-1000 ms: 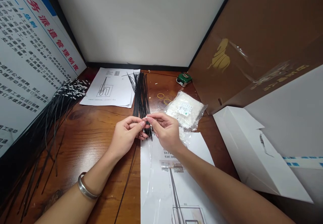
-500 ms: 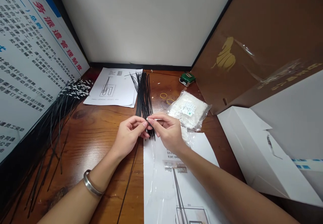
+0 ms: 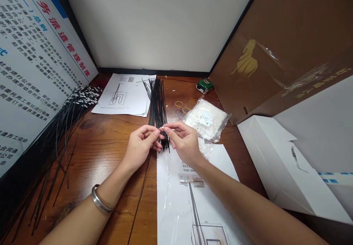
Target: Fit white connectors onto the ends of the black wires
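Over the near end of a bundle of thin black wires [image 3: 157, 101], my two hands meet fingertip to fingertip. My left hand [image 3: 140, 144] is closed in a pinch, apparently on the end of a black wire, mostly hidden by the fingers. A tiny white connector [image 3: 163, 127] shows at the thumb and forefinger of my right hand [image 3: 185, 142], which is also pinched shut. Just beyond that hand lies a clear plastic bag of small white parts [image 3: 205, 119]. Black wires with white ends [image 3: 82, 97] are heaped at the left.
A printed drawing [image 3: 176, 201] in a plastic sleeve lies under my right forearm. More drawing sheets [image 3: 135, 99] lie at the back left. A green tape measure [image 3: 204, 86] and yellow rubber bands [image 3: 178, 104] sit behind. A brown carton [image 3: 275, 46] and white box [image 3: 278, 164] stand right.
My fingertips have shifted slightly upward and stay together in their pinches. The wire bundle, bag and papers lie as before.
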Tool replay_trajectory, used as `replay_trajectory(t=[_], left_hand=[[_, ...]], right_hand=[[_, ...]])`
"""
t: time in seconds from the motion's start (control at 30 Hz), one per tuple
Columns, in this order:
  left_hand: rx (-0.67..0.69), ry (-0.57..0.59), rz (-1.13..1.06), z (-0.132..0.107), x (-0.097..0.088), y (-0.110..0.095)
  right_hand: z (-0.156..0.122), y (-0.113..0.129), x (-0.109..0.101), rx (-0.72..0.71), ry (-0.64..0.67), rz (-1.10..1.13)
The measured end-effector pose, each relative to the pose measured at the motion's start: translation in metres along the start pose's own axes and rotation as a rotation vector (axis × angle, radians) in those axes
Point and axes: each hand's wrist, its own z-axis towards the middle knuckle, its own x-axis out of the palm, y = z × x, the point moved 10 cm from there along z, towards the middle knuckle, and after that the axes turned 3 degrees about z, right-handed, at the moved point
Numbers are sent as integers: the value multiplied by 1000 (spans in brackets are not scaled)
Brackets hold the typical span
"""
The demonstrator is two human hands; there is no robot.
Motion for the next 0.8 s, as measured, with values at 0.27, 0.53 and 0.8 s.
replay_trajectory(t=[0.27, 0.53, 0.8], left_hand=[[21, 7, 1, 1, 0, 0], [31, 9, 44, 1, 0, -1], [56, 19, 53, 1, 2, -4]], right_hand=[[-1, 7, 5, -32, 44, -94], [-1, 3, 10, -7, 97, -34], [0, -1, 10, 8, 102, -70]])
